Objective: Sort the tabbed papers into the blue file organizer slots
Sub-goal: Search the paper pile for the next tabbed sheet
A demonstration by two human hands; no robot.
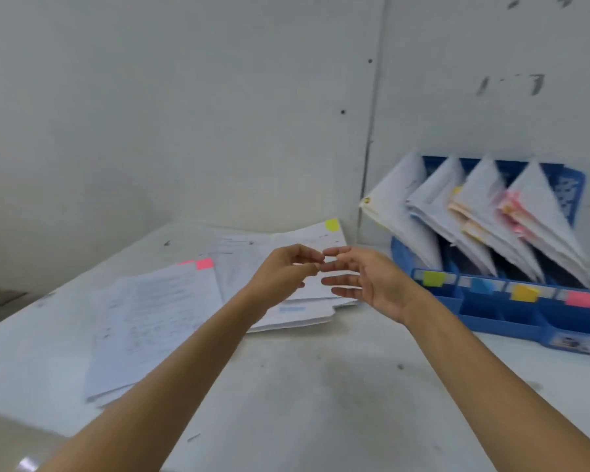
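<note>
Loose white papers lie on the table: a stack with a pink tab (204, 264) at the left (150, 321), and a sheet with a yellow-green tab (332, 225) behind my hands. The blue file organizer (501, 318) stands at the right, its slots holding leaning papers (484, 212), with green, blue, yellow and pink labels along its front. My left hand (286, 274) and my right hand (365, 277) hover above the paper pile, fingertips nearly touching. Both hold nothing; the fingers are loosely spread.
The white table (321, 376) sits in a corner between two grey walls. Its near left edge runs diagonally at the lower left. A small dark scrap (194, 437) lies near the front.
</note>
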